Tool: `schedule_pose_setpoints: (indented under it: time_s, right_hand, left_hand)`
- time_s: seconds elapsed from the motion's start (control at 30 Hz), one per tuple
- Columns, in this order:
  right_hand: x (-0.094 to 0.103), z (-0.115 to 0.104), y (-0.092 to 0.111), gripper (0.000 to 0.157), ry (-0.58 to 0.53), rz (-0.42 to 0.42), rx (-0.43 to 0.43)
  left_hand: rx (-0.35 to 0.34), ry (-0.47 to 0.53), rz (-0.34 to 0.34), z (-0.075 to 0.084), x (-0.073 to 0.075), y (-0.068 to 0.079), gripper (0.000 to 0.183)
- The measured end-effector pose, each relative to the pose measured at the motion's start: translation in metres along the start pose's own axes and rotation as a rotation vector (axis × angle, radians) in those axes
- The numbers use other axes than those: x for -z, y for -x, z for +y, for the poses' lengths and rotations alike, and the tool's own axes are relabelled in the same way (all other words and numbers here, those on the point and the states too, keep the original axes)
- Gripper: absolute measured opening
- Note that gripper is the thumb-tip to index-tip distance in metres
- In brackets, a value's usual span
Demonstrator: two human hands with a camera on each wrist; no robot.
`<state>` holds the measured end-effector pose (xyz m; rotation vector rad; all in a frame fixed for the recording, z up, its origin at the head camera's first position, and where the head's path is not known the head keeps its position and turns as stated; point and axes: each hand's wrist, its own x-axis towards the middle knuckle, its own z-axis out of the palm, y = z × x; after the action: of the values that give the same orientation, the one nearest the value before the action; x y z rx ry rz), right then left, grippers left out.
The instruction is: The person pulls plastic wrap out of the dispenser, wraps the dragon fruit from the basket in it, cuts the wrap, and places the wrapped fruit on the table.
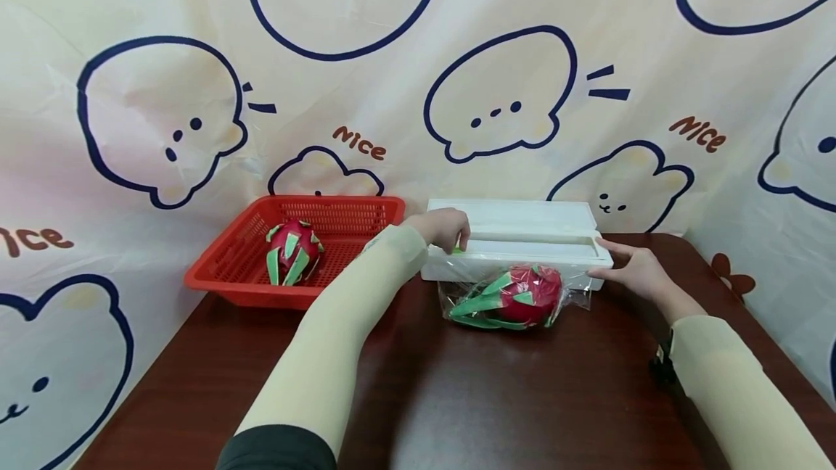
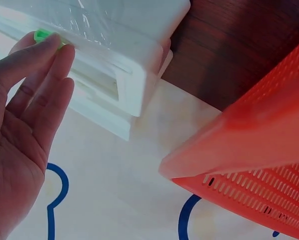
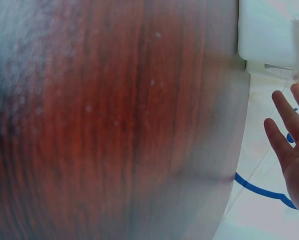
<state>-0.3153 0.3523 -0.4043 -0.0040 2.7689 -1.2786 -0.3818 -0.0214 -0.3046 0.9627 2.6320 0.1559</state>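
A white cling film box (image 1: 516, 267) with its lid raised stands toward the back of the table. My left hand (image 1: 440, 228) is over its left part, pinching a small green slide cutter (image 2: 41, 36) between thumb and fingertips at the box's edge. At the box's right end, my right hand (image 1: 636, 275) grips it with the thumb in front and the index finger on top; the other fingers spread out in the right wrist view. Directly before the box lies a red dragon fruit (image 1: 532, 296) with green scales, covered by clear film (image 1: 568, 299) that reaches the box's front.
To the left of the box stands a red plastic basket (image 1: 228, 285) with slotted walls. Another dragon fruit (image 1: 294, 252) sits inside it. Dark brown wood forms the table (image 1: 509, 397), and a patterned cloth (image 1: 392, 93) hangs behind it.
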Motion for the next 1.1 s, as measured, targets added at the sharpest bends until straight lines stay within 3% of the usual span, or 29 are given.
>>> schedule_pose_setpoints:
  time_s: [0.33,0.63,0.8,1.1]
  right_hand:
    - [0.000,0.004,0.001,0.102,0.040,0.037,0.048]
    - [-0.002,0.004,0.000,0.102,0.042,0.029,0.041]
    - [0.000,0.004,0.003,0.100,0.047,0.027,0.039]
    - [-0.001,0.000,0.003,0.098,0.054,0.024,0.055]
  left_hand:
    - [0.056,-0.095,-0.030,-0.016,0.003,0.012,0.023]
    - [0.064,-0.043,-0.002,-0.024,0.002,0.020,0.021]
    - [0.126,-0.028,0.004,-0.025,0.002,0.025,0.022]
    - [0.155,-0.016,0.002,-0.025,0.002,0.029,0.022]
